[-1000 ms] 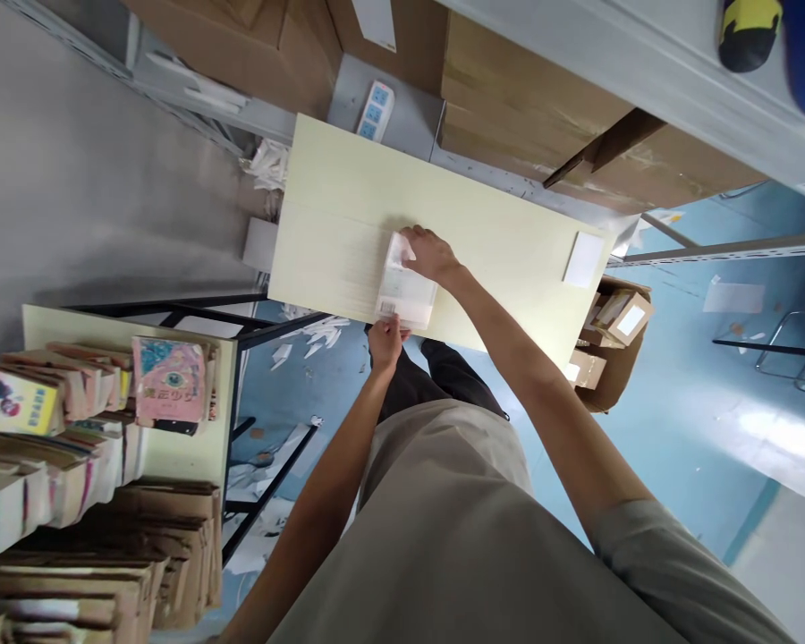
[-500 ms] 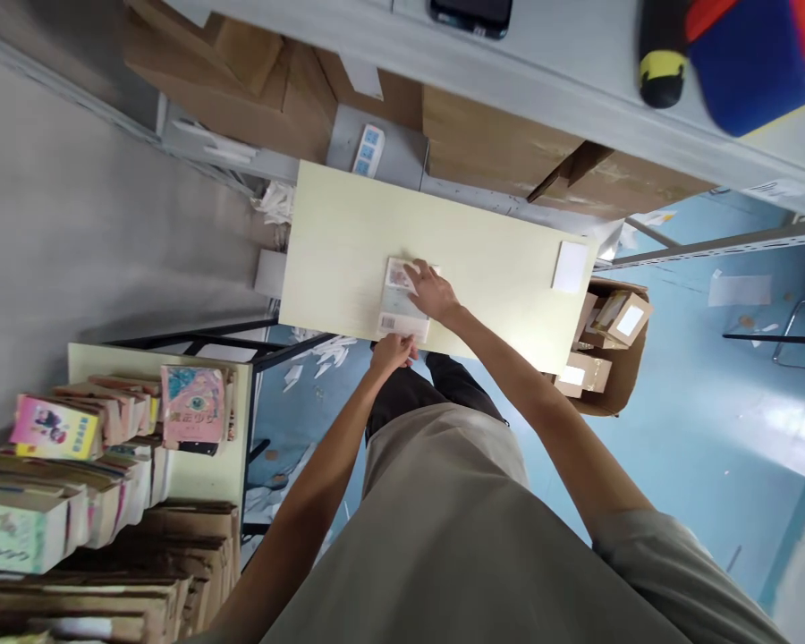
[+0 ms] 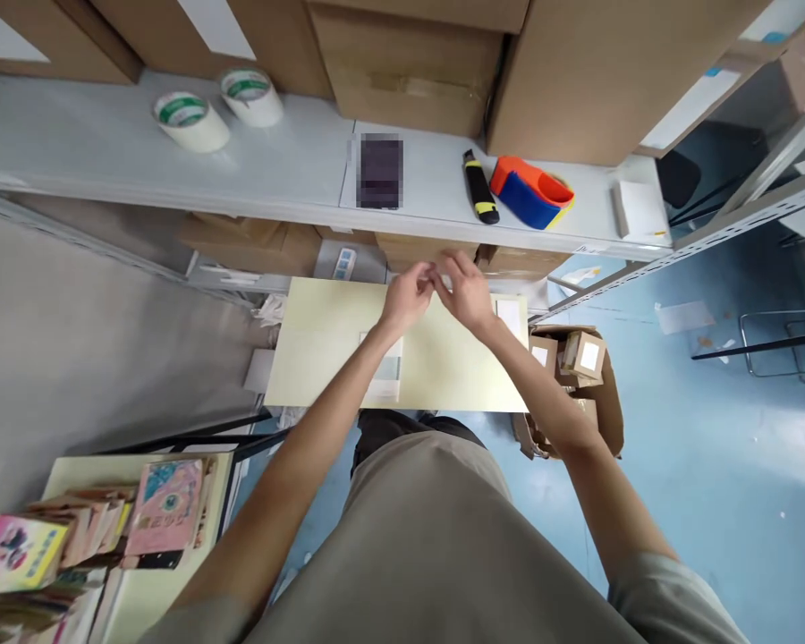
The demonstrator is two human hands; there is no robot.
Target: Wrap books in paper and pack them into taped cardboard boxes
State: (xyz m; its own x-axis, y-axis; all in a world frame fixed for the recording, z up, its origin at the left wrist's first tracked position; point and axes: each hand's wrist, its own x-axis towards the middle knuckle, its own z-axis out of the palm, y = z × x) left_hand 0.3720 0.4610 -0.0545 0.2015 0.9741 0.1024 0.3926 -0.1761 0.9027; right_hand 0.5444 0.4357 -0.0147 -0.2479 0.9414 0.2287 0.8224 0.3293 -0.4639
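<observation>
Packet [image 3: 385, 377]: flat on the pale table [image 3: 456, 380], at the near edge, its upper part hidden under my left forearm.
Packet's long axis: it runs 12 to 6 o'clock, with a short end towards me.
Left hand [image 3: 406, 300]: raised over the far side of the table with the fingers curled in and the tips pinched against those of my other hand. Whether some small scrap is caught between them I cannot tell.
Right hand [image 3: 470, 295]: mirrors the left, its thumb and forefinger drawn in to the same meeting spot. No hold that I can make out for sure.
Packet from the hands: about 7 o'clock from my left hand and about 8 o'clock from my right, apart from both and touched by neither.
Nearer hand: the left, as its forearm already crosses the packet.
White slip [image 3: 511, 315]: on the table just at 5 o'clock from my right hand.
Shelf [image 3: 107, 156]: at 12 o'clock beyond the hands, it carries two tape rolls [image 3: 191, 121], a yellow-and-black cutter [image 3: 479, 188] and an orange-and-blue dispenser [image 3: 529, 192].
Carton of small boxes [image 3: 580, 356]: on the floor at 3 o'clock from the table.
Books [image 3: 166, 505]: stacked on a second table at 8 o'clock, well apart.
</observation>
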